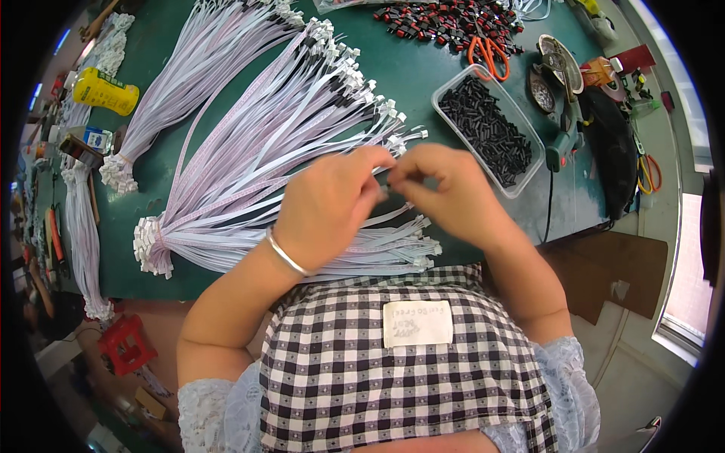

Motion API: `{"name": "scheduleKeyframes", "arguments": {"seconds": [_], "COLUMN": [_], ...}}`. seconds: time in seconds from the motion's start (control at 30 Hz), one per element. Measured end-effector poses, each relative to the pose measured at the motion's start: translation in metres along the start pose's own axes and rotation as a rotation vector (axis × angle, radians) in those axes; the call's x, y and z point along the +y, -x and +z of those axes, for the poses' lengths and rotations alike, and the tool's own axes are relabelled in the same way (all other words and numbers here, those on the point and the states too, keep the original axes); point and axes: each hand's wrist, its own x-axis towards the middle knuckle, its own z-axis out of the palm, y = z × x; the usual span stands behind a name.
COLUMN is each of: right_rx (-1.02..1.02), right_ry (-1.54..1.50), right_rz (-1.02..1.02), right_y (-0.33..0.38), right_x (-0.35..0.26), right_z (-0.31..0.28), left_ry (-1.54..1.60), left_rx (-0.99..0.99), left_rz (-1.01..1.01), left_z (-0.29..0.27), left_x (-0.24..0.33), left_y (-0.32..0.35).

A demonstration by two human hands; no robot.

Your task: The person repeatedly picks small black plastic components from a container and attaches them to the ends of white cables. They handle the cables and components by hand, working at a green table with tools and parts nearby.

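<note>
Head view. The left hand (328,208), with a silver bangle (285,255) at its wrist, and the right hand (449,192) meet at the picture's centre above the green worktop (411,72); each grip is pressed together, pinching a small dark piece (385,183) between the fingertips, too small to identify. Beneath the hands lies a fan of white-and-pink ribbon cables (249,162) with white end connectors, spreading toward 1 o'clock. At 2 o'clock of the hands stands a clear plastic tray (529,162) of small black parts. Orange-handled scissors (488,54) lie at 1 o'clock, touching a heap of red-and-black components (445,23). A yellow bottle (106,90) lies at 10 o'clock.
</note>
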Motion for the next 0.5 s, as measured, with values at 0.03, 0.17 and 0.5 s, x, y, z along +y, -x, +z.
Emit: {"name": "scheduleKeyframes", "arguments": {"seconds": [0.03, 0.17, 0.5], "right_rx": [0.06, 0.311, 0.096], "right_ry": [0.0, 0.204, 0.973], "right_rz": [-0.011, -0.143, 0.059], "right_y": [-0.004, -0.006, 0.018], "right_x": [0.002, 0.013, 0.054], "right_z": [-0.003, -0.029, -0.089], "left_ry": [-0.054, -0.263, -0.113], "left_rx": [0.049, 0.086, -0.135], "left_rz": [-0.02, 0.06, 0.058], "left_z": [-0.004, -0.006, 0.004], "left_x": [0.003, -0.019, 0.011], "left_y": [-0.01, -0.028, 0.0]}}
